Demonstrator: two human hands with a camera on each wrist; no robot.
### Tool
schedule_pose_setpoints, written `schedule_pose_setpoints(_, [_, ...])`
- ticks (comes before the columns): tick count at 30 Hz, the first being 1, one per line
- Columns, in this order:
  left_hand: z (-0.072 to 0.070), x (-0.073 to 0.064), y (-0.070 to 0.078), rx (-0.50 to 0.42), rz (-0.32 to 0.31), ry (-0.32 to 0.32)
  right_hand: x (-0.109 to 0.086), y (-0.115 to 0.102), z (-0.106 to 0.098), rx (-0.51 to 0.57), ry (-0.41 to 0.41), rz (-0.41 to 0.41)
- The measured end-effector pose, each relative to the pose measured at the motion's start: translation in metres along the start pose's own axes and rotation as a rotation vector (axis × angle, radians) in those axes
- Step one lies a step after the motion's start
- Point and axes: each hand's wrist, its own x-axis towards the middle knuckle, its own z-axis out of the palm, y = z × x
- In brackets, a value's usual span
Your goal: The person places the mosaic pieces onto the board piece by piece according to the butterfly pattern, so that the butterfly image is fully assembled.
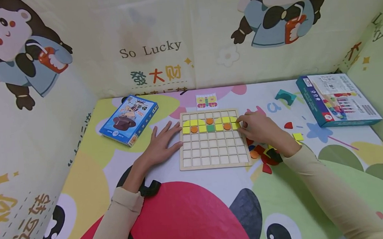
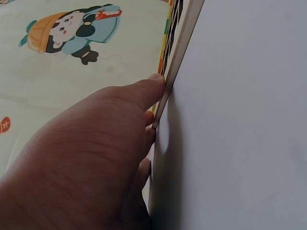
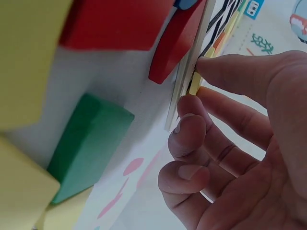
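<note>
A wooden grid board (image 1: 215, 152) lies on the table, its upper rows holding yellow squares (image 1: 219, 127), yellow rounded pieces, orange discs (image 1: 209, 121) and a green square (image 1: 210, 128). My left hand (image 1: 161, 145) rests with fingers spread at the board's left edge; in the left wrist view its thumb (image 2: 148, 88) touches the rim. At the upper right edge my right hand (image 1: 260, 127) pinches a yellow piece (image 3: 194, 83) between thumb and forefinger, right at the end of the yellow row. The other fingers of that hand curl loosely.
Loose coloured pieces (image 1: 266, 168) are heaped beside the board under my right forearm. A butterfly pattern card (image 1: 207, 101) lies behind the board. A blue box (image 1: 129, 120) is at the left, a larger teal-edged box (image 1: 340, 100) at the right, near a teal arch piece (image 1: 286, 96).
</note>
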Motion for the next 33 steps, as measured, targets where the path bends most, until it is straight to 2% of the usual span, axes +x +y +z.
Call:
schedule_pose_setpoints(7, [-0.001,-0.001,0.001,0.001,-0.004,0.001,0.000,-0.001,0.002,0.007,0.004,-0.015])
schedule_pose_setpoints(13, [-0.001,-0.001,0.001,0.002,0.002,0.005,-0.005,0.003,-0.005,0.029,0.011,-0.035])
schedule_pose_setpoints(19, [-0.002,-0.001,0.004,0.002,0.004,0.005,-0.019,0.014,-0.018,0.047,0.022,-0.042])
schedule_pose_setpoints(23, [-0.002,-0.001,0.004,0.012,-0.001,0.003,-0.031,0.025,-0.024,0.060,0.014,-0.017])
schedule_pose_setpoints(33, [-0.003,-0.001,0.003,0.017,0.001,-0.003,-0.062,0.045,-0.027,0.077,-0.038,-0.021])
